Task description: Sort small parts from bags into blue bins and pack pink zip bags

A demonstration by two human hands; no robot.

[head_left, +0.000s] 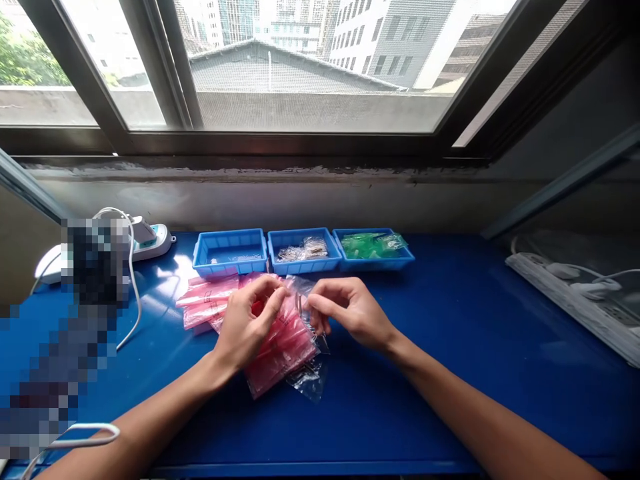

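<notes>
Curling over a loose pile of pink plastic bags on the blue table, the left hand has a narrow grip, thumb and forefinger bent toward each other; whether anything is pinched there I cannot tell. The right hand is at the pile's right side, fingers folded and thumb close against them. Thin metal pieces stand out near its fingertips, though I cannot tell whether that grip holds them. A clear plastic bag pokes out at the pile's front right corner.

Behind the pile, three trays form a row. The left tray has a few small, indistinct items in it, the middle tray carries small clear packets, and the right tray holds green bags. White power strips lie on both sides, one at left, one at right, with a window beyond.
</notes>
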